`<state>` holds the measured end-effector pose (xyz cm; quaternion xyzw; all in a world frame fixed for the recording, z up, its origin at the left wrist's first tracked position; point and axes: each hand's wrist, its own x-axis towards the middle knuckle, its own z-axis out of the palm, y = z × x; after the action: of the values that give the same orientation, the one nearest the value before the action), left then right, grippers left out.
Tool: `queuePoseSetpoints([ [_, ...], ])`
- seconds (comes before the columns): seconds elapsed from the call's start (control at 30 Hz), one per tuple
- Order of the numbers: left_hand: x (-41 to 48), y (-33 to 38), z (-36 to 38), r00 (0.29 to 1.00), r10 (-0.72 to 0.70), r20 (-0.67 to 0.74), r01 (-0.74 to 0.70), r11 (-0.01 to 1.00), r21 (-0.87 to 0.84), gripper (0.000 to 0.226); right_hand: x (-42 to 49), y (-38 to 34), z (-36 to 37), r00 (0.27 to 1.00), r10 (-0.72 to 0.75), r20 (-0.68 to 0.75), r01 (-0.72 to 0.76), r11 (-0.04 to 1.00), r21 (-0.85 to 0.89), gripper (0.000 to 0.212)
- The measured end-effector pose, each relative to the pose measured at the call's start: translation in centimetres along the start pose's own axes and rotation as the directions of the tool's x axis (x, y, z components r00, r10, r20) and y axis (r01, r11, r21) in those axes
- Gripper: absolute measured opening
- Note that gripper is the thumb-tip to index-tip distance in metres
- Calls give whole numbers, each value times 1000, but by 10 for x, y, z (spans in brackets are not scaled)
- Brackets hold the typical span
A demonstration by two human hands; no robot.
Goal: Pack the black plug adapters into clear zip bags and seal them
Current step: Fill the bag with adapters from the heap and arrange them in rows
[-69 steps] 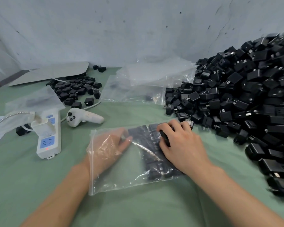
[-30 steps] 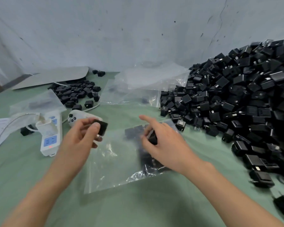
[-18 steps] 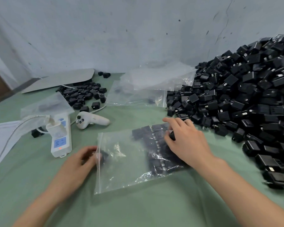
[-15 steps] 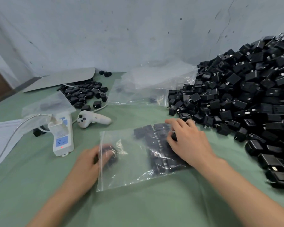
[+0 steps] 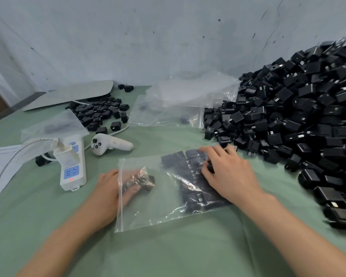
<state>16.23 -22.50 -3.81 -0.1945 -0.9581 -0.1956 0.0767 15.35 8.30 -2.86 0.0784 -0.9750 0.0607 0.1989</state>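
Squarely on the green bench (image 5: 168, 254) lies the clear zip bag (image 5: 164, 206), packed adapters (image 5: 190, 172) filling its right end, where the right hand (image 5: 230, 174) curls round one adapter (image 5: 210, 167), while the left hand (image 5: 108, 192), reaching inside its mouth, grips another adapter (image 5: 148, 181).

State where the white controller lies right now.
Head view, left of centre: the white controller lies on the green cloth, just right of the power strip and beyond the zip bag.
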Motion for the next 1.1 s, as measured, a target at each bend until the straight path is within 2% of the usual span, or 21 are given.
queuePoseSetpoints([
  [0.2,32,21,8,987,160,-8,-159,971,-177,23,0,0,0,1000,-19,-7,19,1000,-12,37],
  [0.4,42,27,20,967,222,-127,-233,969,-81,25,0,-1,1,998,-28,-60,27,999,-16,33],
  [0.53,48,26,22,973,184,-138,-183,983,19,36,0,0,1,996,-29,-80,26,999,-39,31],
  [0.67,51,39,18,966,209,-150,-222,972,-73,45,1,0,2,997,-31,-66,30,1000,-8,32],
  [0.77,54,35,23,971,166,-171,-176,983,-44,42,1,0,2,998,-28,-61,28,1000,0,34],
  [0.9,55,29,32,983,94,-155,-88,995,49,60,1,0,2,998,-27,-55,27,1000,-4,35],
  [1.1,56,31,30,994,42,-105,-39,999,23,69,1,0,1,998,-23,-52,23,1000,-7,36],
])
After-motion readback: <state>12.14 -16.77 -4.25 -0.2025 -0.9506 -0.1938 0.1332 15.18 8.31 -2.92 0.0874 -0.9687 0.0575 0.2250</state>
